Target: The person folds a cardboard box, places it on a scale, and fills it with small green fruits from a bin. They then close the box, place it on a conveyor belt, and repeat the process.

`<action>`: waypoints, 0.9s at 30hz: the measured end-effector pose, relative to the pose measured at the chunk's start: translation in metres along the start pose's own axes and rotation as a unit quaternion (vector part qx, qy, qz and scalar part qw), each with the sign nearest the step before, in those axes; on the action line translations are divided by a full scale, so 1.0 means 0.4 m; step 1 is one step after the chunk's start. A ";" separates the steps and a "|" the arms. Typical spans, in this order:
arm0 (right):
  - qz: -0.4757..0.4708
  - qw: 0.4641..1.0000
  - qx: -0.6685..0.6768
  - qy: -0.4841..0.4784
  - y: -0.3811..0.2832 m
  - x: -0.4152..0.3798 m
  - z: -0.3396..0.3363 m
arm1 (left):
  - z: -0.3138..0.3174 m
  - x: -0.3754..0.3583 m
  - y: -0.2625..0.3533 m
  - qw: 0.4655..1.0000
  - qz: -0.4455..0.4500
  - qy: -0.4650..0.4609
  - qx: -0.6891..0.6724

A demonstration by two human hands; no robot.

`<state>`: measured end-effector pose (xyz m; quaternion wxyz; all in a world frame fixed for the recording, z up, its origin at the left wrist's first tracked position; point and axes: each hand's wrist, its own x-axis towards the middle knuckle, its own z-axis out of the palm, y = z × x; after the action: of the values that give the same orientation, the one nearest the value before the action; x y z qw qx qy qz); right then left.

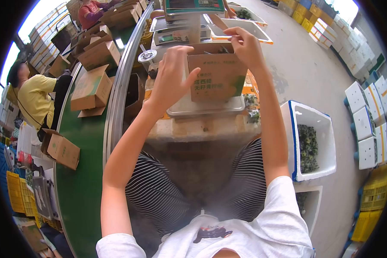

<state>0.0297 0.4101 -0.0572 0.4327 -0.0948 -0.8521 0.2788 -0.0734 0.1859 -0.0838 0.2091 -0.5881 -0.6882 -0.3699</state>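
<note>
A brown cardboard box (217, 77) with green print stands upright on a metal scale tray (206, 108) in front of me. Something dark shows in its open top. My left hand (172, 75) is at the box's left side, its fingers apart and nothing in it. At the upper right corner of the box is my right hand (244, 45), fingers bent and thumb near the index finger; whether it pinches the box's edge or flap is too small to tell. Small clear bags with green contents (253, 109) lie right of the tray.
A lidded plastic cup (147, 56) stands left of the box. Beyond is another scale (193, 6). A green conveyor (81, 142) with cartons runs along the left, where a person in yellow (36, 96) sits. A white foam box (324, 146) is at right.
</note>
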 end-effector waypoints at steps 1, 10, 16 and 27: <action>-0.012 1.000 0.009 -0.017 -0.001 0.005 0.011 | 0.016 0.001 -0.018 0.999 -0.044 0.002 -0.020; 0.095 0.934 -0.130 -0.318 -0.005 0.044 0.038 | 0.144 0.002 -0.139 0.961 -0.196 -0.083 -0.175; 0.030 0.945 -0.171 -0.279 -0.001 -0.011 0.091 | 0.142 -0.028 -0.112 0.932 -0.153 -0.150 -0.292; 0.052 0.938 -0.178 0.291 0.018 -0.327 -0.473 | 0.116 -0.042 -0.059 0.963 -0.096 -0.135 -0.212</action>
<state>0.2582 0.4376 -0.0618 0.6231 -0.2915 -0.7182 0.1045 -0.0854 0.2091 -0.1317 -0.0513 -0.5948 -0.6690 -0.4428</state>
